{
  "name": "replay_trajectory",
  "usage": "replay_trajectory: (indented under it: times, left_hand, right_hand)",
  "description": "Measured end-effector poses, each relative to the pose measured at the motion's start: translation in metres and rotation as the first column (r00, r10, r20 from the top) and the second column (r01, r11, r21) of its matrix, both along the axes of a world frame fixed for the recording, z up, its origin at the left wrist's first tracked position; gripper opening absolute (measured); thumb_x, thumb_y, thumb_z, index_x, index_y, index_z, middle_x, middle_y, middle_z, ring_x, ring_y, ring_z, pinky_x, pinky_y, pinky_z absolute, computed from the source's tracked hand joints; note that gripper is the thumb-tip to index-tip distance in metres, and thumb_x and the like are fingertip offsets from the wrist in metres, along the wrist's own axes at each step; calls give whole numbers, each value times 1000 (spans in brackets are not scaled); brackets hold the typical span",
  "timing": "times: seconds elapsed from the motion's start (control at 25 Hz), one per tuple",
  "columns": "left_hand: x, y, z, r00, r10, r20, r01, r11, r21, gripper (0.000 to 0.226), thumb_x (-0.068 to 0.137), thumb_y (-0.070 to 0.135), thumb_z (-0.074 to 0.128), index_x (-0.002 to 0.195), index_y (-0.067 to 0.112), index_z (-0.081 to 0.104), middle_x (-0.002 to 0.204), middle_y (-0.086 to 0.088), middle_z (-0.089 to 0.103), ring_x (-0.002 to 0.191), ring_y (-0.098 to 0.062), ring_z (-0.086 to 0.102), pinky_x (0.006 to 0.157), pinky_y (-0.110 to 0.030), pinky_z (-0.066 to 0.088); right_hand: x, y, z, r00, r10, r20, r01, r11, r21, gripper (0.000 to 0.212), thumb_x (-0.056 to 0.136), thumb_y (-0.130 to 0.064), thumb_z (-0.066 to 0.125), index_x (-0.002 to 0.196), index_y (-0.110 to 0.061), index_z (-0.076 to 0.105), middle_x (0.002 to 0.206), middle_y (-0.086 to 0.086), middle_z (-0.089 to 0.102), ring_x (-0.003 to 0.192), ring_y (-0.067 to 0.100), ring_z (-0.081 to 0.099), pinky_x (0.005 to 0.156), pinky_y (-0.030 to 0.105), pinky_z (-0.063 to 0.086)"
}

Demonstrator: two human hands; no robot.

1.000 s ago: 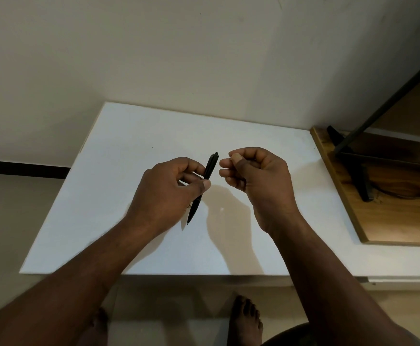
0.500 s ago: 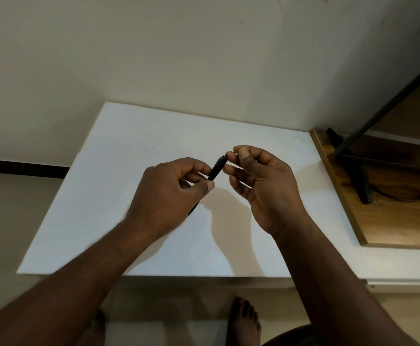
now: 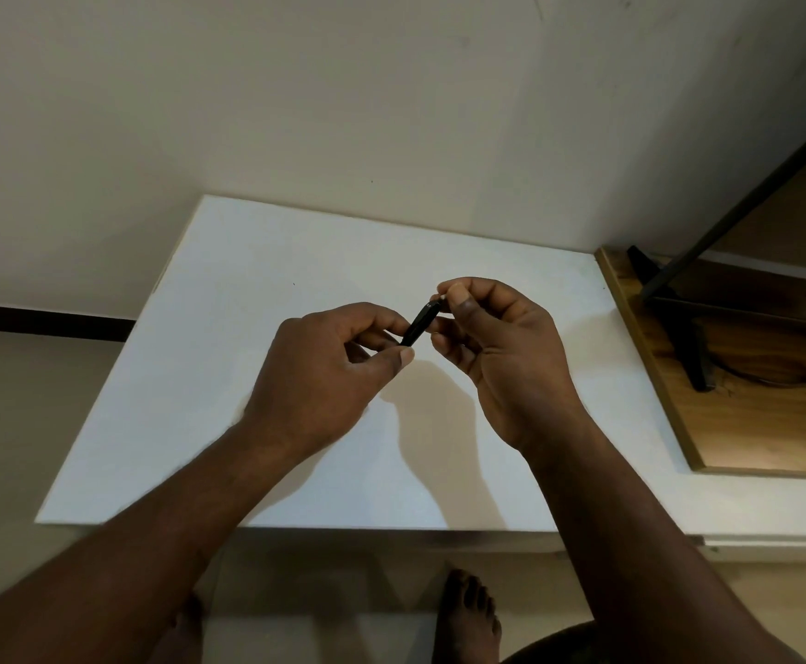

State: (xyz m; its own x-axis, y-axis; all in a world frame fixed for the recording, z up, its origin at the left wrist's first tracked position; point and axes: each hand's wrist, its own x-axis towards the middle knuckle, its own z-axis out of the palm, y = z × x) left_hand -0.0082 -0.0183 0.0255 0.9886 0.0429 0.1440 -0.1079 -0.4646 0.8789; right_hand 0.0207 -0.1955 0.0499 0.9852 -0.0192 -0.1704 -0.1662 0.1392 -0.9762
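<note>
The left hand (image 3: 324,376) is in the air above the white tabletop (image 3: 228,328), a little to the 9 o'clock side of the middle of the view. Its fingers are curled and, with the thumb, they pinch the lower part of a black pen (image 3: 419,324). I think this grip is there to keep the body of the pen steady, so that the other hand can work on its free end.

The pen does not touch the tabletop. It is held between the two hands, over the middle of the surface. Its long axis is tilted and runs from about 7 o'clock to about 1 o'clock. The upper end points to 1 o'clock, into the fingertips of the other hand. The lower end is hidden inside the left hand, so I cannot tell which end is the writing tip.

The right hand (image 3: 501,357) is at 3 o'clock of the pen. Its thumb and forefinger close on the upper end, and the other fingers are curled below. This looks like a grip for pressing, turning or pulling the top part of the pen.

At 3 o'clock of the tabletop lies a wooden board (image 3: 750,424) with a black stand (image 3: 669,328) on it. A bare foot (image 3: 468,611) shows at 6 o'clock, on the floor.
</note>
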Motion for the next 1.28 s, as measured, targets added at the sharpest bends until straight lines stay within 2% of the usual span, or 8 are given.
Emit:
replay_trajectory:
  times: [0.44, 0.6, 0.72, 0.84, 1.04, 1.16, 1.28]
  left_hand:
    - [1, 1, -1, 1000, 11, 5, -11, 1000, 21, 16, 86, 38, 77, 102, 42, 73, 84, 22, 74, 81, 3, 69, 68, -14, 53]
    - [0, 1, -1, 998, 31, 48, -34, 998, 59, 19, 86, 37, 78, 104, 40, 74, 83, 25, 73, 81, 3, 68, 68, -14, 53]
    - [1, 1, -2, 997, 34, 73, -39, 998, 57, 24, 87, 30, 78, 110, 37, 74, 86, 28, 70, 87, 5, 66, 70, -16, 53]
    - [3, 1, -4, 995, 30, 99, -39, 995, 90, 27, 90, 25, 75, 116, 31, 74, 88, 29, 66, 86, 4, 65, 73, -17, 51]
    - [4, 2, -6, 987, -4, 162, -25, 984, 178, 19, 91, 21, 74, 107, 29, 77, 94, 15, 72, 83, -9, 66, 79, -35, 56]
    - [5, 3, -9, 982, -24, 189, -23, 971, 240, 16, 91, 19, 73, 104, 27, 76, 92, 13, 69, 83, -16, 64, 80, -42, 57]
    - [6, 3, -12, 980, -41, 197, -12, 965, 261, 16, 92, 19, 72, 105, 27, 75, 92, 12, 70, 83, -16, 62, 79, -42, 56]
  right_hand:
    - [1, 1, 1, 999, 10, 34, -8, 999, -43, 15, 105, -9, 62, 97, -6, 74, 88, 7, 75, 80, 16, 71, 81, 29, 61]
    - [2, -2, 1, 993, 34, 114, -10, 978, -208, 15, 105, -11, 62, 96, -7, 73, 87, 7, 75, 78, 16, 74, 76, 27, 59]
    - [4, -3, 1, 987, 30, 157, 34, 922, -386, 15, 104, -13, 64, 93, -13, 73, 84, -1, 77, 77, 15, 78, 74, 29, 62]
    - [4, -3, 2, 980, 53, 193, 53, 862, -504, 13, 104, -13, 64, 93, -14, 73, 86, -1, 77, 77, 14, 78, 75, 32, 64]
    - [3, -6, 0, 946, 157, 283, 93, 706, -702, 17, 102, -9, 63, 90, -20, 69, 84, -7, 73, 73, 7, 75, 74, 41, 63]
    - [3, -8, 0, 941, 206, 270, 81, 637, -766, 18, 103, -11, 62, 91, -23, 69, 85, -10, 72, 73, 5, 75, 74, 43, 62]
    - [3, -10, 2, 945, 214, 246, 68, 607, -791, 20, 103, -14, 63, 89, -25, 70, 83, -10, 71, 72, 4, 74, 74, 41, 61]
